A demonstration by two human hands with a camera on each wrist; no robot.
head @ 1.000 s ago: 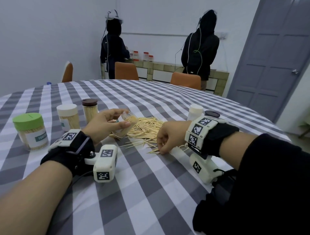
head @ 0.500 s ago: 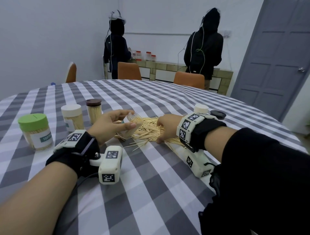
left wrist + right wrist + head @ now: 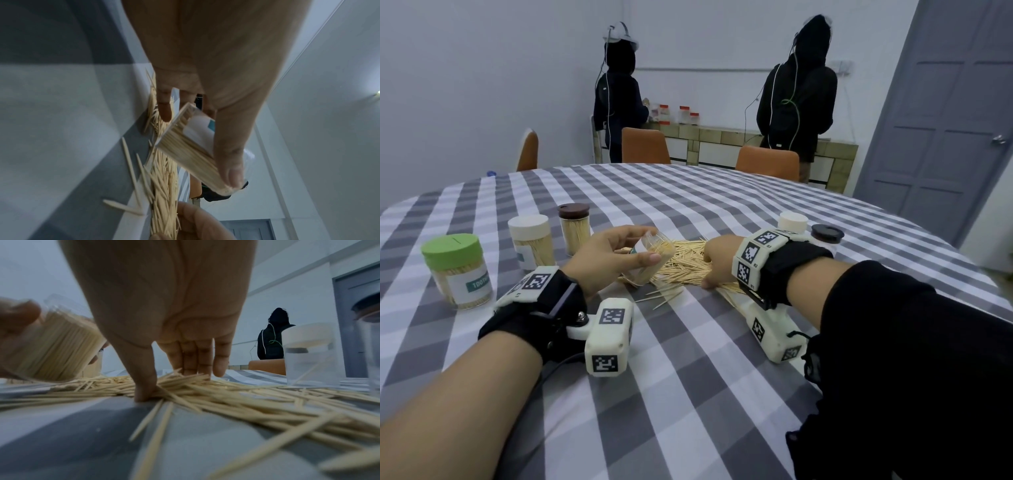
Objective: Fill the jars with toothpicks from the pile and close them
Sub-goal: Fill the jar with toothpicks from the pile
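A pile of toothpicks (image 3: 688, 253) lies mid-table on the checked cloth (image 3: 688, 377). My left hand (image 3: 647, 245) grips a clear lidless jar (image 3: 650, 270), tilted with its mouth toward the pile and partly filled with toothpicks. The left wrist view shows my thumb along the jar (image 3: 191, 146) and the sticks packed inside. My right hand (image 3: 709, 267) is arched over the pile's near right side. In the right wrist view its thumb and fingertips (image 3: 197, 368) dig into the pile (image 3: 236, 395) and close round a bunch of toothpicks.
Three closed, filled jars stand at the left: green-lidded (image 3: 457, 270), white-lidded (image 3: 530, 245), brown-lidded (image 3: 574, 228). Behind my right wrist stand a white-lidded jar (image 3: 792, 222) and a black-lidded one (image 3: 827, 234). Loose toothpicks (image 3: 661, 298) lie near the pile. Two people stand at the far counter.
My right hand has moved from the loose toothpicks at the near edge further into the pile. The left hand still holds the tilted jar in about the same place.
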